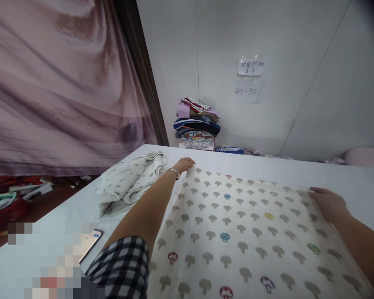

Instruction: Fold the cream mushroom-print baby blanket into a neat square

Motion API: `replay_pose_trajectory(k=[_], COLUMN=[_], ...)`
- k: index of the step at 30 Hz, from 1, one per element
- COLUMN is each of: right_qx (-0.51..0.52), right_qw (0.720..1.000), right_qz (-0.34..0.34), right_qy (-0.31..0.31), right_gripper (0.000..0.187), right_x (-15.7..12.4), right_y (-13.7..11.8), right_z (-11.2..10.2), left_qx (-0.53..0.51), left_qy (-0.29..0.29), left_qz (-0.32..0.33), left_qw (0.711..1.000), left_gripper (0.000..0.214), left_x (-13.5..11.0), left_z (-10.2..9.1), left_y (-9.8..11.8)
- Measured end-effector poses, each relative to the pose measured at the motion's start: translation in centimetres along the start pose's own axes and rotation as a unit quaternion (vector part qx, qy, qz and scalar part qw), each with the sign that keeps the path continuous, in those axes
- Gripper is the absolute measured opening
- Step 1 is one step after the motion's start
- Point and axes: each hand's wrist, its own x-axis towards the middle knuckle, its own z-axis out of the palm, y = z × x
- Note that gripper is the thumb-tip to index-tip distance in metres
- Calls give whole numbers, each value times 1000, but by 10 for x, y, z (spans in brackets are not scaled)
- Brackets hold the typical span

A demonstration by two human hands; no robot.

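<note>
A white cloth printed with grey and coloured mushrooms lies spread flat on the white table. At its far left corner, my left hand pinches the edge between closed fingers. My right hand is at the far right corner, its fingers closed over the edge; the thumb is hidden. Left of my left forearm rests a loosely folded white cloth with small leaf-like marks.
A stack of folded fabrics stands against the wall behind the table. A phone lies at the lower left, beside a blurred patch. A pink curtain hangs at left. Handwritten paper signs are on the wall.
</note>
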Motion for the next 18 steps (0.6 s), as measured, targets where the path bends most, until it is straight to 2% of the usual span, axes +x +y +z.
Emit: replay_pose_trajectory(k=[3,8,11,18], right_qx=[43,33,37,24], right_qw=[995,996,996,997], right_qz=[76,68,71,54], right_qy=[-40,-42,-43,-42], right_gripper=[27,28,30,31], right_x=[-8,-13,-14,-6], right_y=[-10,-16,-16,-8], right_z=[-5,-9,-9,-4], left_qx=[118,265,317,358], left_qy=[-3,-53,-69,-30], left_qz=[3,-7,-23,-24], left_qw=[993,963,945,933], left_gripper=[25,31,30,30], left_x=[-1,-1,-1,-5], left_z=[8,14,11,9], left_y=[-1,-3,-4,4])
